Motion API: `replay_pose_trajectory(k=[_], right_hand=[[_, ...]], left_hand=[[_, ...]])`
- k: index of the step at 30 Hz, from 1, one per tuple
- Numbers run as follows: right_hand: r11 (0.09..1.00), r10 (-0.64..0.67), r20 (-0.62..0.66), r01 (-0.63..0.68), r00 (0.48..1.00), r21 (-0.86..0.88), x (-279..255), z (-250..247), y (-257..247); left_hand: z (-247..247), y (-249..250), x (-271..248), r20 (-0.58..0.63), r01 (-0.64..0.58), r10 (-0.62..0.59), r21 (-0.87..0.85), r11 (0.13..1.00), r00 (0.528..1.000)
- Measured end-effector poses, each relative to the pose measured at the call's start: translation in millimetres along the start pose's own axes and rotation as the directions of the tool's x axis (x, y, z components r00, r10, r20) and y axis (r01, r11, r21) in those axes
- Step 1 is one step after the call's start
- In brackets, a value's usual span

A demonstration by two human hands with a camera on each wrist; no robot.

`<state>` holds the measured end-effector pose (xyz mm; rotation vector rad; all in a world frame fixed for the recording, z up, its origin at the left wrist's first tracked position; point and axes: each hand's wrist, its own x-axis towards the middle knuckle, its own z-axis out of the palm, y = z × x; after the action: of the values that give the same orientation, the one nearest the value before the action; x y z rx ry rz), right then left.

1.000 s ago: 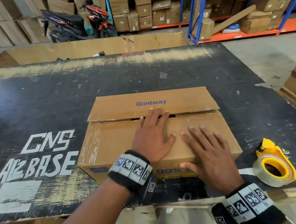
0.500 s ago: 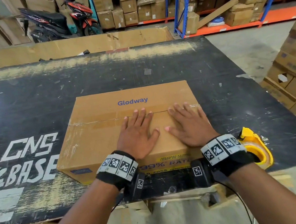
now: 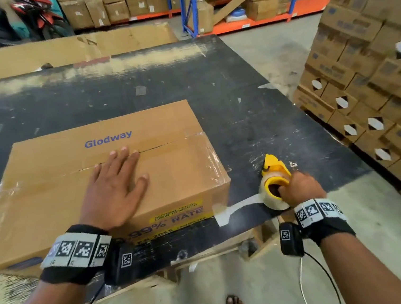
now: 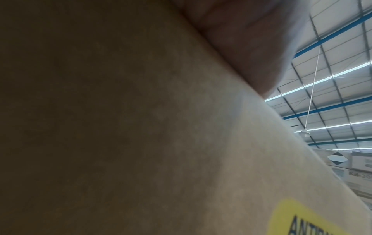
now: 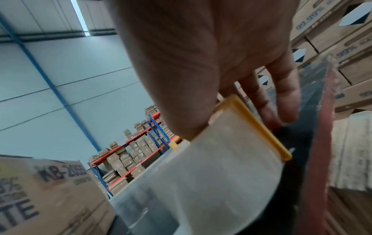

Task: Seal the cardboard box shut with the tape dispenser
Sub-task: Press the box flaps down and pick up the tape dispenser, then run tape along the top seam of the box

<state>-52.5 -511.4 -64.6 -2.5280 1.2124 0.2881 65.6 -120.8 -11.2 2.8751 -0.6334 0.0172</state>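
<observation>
A brown cardboard box (image 3: 167, 130) printed "Glodway" lies on the black table (image 3: 238, 93), its two top flaps folded down and meeting at a centre seam. My left hand (image 3: 116, 183) presses flat on the near flap, fingers spread up to the seam; the left wrist view shows only the palm (image 4: 251, 39) against cardboard (image 4: 141, 127). To the right of the box, my right hand (image 3: 290, 189) grips the yellow tape dispenser (image 3: 274, 168) on the table near its front edge, fingers in the roll's core. In the right wrist view the thumb lies on the clear tape roll (image 5: 211, 174).
A strip of tape (image 3: 237, 208) lies stuck along the table's front edge between box and dispenser. A pallet stack of cartons (image 3: 371, 72) stands close on the right. A large cardboard bin (image 3: 60, 52) stands behind the table, with shelving (image 3: 191, 4) beyond it.
My right hand has left the box top, moved right and taken hold of the tape dispenser. The left hand stays pressed on the flaps. The view has swung right.
</observation>
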Motion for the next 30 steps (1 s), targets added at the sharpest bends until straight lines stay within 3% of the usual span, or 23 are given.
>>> replay_pose_trajectory(k=[4, 8, 10, 12, 15, 17, 19, 22, 25, 27, 30], right_hand=[[0.997, 0.005, 0.010, -0.006, 1.000, 0.077, 15, -2, 1], [0.919, -0.111, 0.145, 0.046, 0.983, 0.392, 24, -16, -1], [0.783, -0.215, 0.186, 0.055, 0.959, 0.620, 24, -27, -4], [0.595, -0.273, 0.148, 0.046, 0.950, 0.803, 23, -40, -14], [0.416, -0.341, -0.018, 0.168, 0.940, 0.893, 25, -67, -41], [0.346, -0.463, -0.189, 0.374, 0.866, 0.861, 22, -88, -70], [0.309, -0.605, -0.273, 0.538, 0.747, 0.784, 17, -104, -105], [0.273, -0.791, -0.269, 0.710, 0.550, 0.649, 3, -107, -163], [0.261, -0.887, -0.236, 0.853, 0.396, 0.452, -9, -96, -207], [0.264, -0.922, -0.176, 0.892, 0.344, 0.366, -11, -89, -222], [0.275, -0.939, -0.115, 0.908, 0.325, 0.316, -9, -86, -230]], left_hand=[[0, 0, 0, -0.017, 0.020, -0.020, -0.010, 1.000, 1.000], [-2, 1, -2, -0.013, 0.032, -0.033, -0.026, 0.999, 0.999], [-4, 3, -3, -0.011, 0.039, -0.039, -0.026, 0.999, 0.999], [-5, 6, -3, -0.009, 0.046, -0.046, -0.022, 0.999, 0.999], [-6, 7, -3, 0.000, 0.056, -0.056, -0.021, 0.998, 0.998], [-6, 8, -3, 0.008, 0.064, -0.064, -0.023, 0.998, 0.998], [-6, 8, -3, 0.012, 0.074, -0.073, -0.024, 0.997, 0.997], [-8, 10, -3, 0.014, 0.083, -0.082, -0.021, 0.996, 0.997], [-8, 11, -3, 0.016, 0.089, -0.089, -0.018, 0.996, 0.996], [-7, 11, -3, 0.013, 0.099, -0.099, -0.024, 0.995, 0.995], [-10, 8, -4, 0.016, 0.097, -0.096, -0.068, 0.993, 0.995]])
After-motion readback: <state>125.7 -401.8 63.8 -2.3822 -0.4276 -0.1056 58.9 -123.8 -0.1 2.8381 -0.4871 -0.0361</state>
